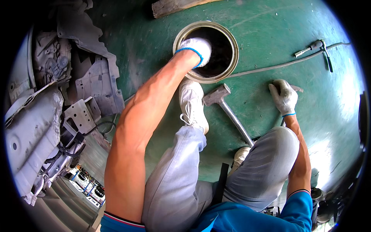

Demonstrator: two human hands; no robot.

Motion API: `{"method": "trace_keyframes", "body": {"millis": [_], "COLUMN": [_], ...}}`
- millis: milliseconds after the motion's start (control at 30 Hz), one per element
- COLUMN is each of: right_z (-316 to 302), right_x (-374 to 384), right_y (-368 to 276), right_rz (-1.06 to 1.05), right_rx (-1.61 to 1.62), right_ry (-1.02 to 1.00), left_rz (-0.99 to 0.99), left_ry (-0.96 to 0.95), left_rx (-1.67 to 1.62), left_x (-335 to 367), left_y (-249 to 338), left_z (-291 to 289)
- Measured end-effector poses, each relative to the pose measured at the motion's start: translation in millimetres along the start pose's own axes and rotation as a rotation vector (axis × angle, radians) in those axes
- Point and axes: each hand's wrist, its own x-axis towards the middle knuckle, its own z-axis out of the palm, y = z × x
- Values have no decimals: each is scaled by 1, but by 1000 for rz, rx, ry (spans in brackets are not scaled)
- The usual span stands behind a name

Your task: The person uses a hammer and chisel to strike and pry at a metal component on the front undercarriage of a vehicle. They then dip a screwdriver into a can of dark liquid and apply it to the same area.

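My left hand (199, 47), in a white knit glove with a blue cuff, reaches down into a round metal bucket (235, 47). Its fingers are hidden inside, and the dark contents cannot be made out. On the right, my gloved right hand (285, 97) is closed around a hammer (296, 89) close to its head. A pointed end sticks out past the fingers, and a bit of the handle shows below the wrist. Between my legs lies a sledgehammer (236, 120) with a worn steel head and a metal handle.
Grey car body panels (34, 131) and brackets crowd the left side. A ratchet wrench with a socket (319, 45) lies at the far right beside a grey hose (270, 69). A wooden beam (176, 6) lies beyond the bucket. My white shoe (191, 102) is against the bucket's near side.
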Motion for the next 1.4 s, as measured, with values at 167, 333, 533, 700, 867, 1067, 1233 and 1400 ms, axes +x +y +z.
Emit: {"method": "trace_keyframes", "body": {"millis": [167,333,533,700,867,1067,1233,1400], "right_z": [-1,-1,-2,1,-2,-2,-4,-6], "right_x": [1,1,2,-2,1,1,-1,0], "right_y": [-4,-1,-4,2,-2,-1,-3,-6], "right_rz": [23,14,-12,-8,3,-8,18,30], "right_rx": [9,-8,6,-8,7,6,15,23], "right_ry": [-5,24,8,38,13,26,32,-6], "left_rz": [-94,-205,-188,-257,-272,-229,-252,-247], "left_ry": [161,213,168,216,199,140,168,384], "left_rx": [12,-122,-115,-172,-165,-99,-121,-65], "left_x": [8,12,33,23,24,10,17,13], "left_y": [12,31,9,28,25,43,43,30], "left_z": [16,14,35,24,23,13,12,28]}}
